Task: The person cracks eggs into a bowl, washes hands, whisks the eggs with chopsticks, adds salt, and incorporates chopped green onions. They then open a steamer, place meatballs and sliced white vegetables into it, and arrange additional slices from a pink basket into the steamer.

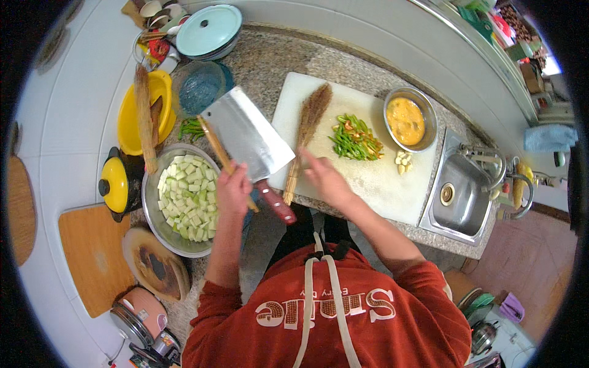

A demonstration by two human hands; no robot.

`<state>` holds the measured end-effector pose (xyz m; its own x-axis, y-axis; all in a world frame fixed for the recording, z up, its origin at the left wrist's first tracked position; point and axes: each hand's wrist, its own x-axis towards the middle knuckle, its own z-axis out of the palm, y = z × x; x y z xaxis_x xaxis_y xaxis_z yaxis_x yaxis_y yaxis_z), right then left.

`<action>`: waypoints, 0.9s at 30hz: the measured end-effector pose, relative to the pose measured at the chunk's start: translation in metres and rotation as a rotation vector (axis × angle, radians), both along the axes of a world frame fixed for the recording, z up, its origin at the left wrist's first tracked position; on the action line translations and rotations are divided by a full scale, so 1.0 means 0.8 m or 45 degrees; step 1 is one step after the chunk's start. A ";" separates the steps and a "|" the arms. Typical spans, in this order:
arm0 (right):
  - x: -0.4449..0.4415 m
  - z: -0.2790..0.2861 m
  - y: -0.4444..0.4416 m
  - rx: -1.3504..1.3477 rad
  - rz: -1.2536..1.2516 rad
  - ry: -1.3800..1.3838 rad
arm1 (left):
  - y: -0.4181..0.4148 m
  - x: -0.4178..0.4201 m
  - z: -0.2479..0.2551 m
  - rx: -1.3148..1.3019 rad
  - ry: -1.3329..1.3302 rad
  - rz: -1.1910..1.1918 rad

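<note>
My left hand [233, 187] grips a pair of wooden chopsticks [215, 142], beside the steel bowl of cut pale green vegetable [191, 198]. A cleaver [248, 133] with a dark red handle lies tilted against the chopsticks, its handle past the counter edge; whether my fingers also hold it is unclear. My right hand [329, 184] has its index finger extended at a bundled-straw brush [310, 122] on the white cutting board [368, 193], with nothing visible in it. Sliced green peppers [354, 138], peeled garlic cloves [403, 162] and a metal bowl of beaten egg [407, 120] are farther right.
A steel sink [460, 198] is at the right. Along the left stand a yellow basin [129, 124] with another brush, a yellow-lidded pot [115, 183] and a wooden board [92, 257]. Whole green peppers [191, 129] lie near a blue glass bowl [198, 92]; behind is a blue-lidded pot [209, 30].
</note>
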<state>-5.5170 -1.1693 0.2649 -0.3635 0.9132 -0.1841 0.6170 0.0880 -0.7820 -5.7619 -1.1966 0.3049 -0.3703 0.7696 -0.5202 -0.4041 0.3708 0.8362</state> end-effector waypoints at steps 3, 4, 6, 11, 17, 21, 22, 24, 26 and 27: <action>-0.040 -0.024 0.007 0.012 0.109 -0.102 | -0.004 -0.022 0.015 0.045 0.005 -0.011; -0.045 -0.027 0.009 0.081 0.094 -0.136 | -0.007 -0.025 0.016 0.056 -0.005 -0.034; -0.031 -0.020 0.001 0.050 -0.079 -0.028 | -0.012 -0.026 0.016 0.079 -0.030 -0.074; 0.069 0.004 -0.030 0.298 -0.273 0.168 | -0.015 -0.002 -0.041 -0.021 0.011 -0.224; 0.219 0.047 -0.075 0.215 -0.383 -0.252 | -0.012 0.074 -0.095 -0.064 -0.082 -0.395; 0.255 0.024 -0.097 0.191 -0.437 -0.321 | -0.006 0.109 -0.098 -0.107 -0.055 -0.484; 0.257 0.015 -0.099 0.210 -0.451 -0.329 | -0.006 0.112 -0.104 -0.101 -0.065 -0.494; 0.253 -0.009 -0.098 0.228 -0.473 -0.345 | -0.004 0.119 -0.109 -0.093 -0.080 -0.516; 0.249 -0.026 -0.098 0.217 -0.511 -0.314 | 0.001 0.128 -0.106 -0.087 -0.069 -0.490; 0.239 -0.028 -0.095 0.199 -0.534 -0.277 | 0.004 0.135 -0.103 -0.084 -0.065 -0.476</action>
<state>-5.3261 -1.2451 0.2426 0.0725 0.9953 -0.0638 0.7719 -0.0965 -0.6284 -5.6542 -1.1936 0.2223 -0.0428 0.8107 -0.5839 -0.2717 0.5530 0.7877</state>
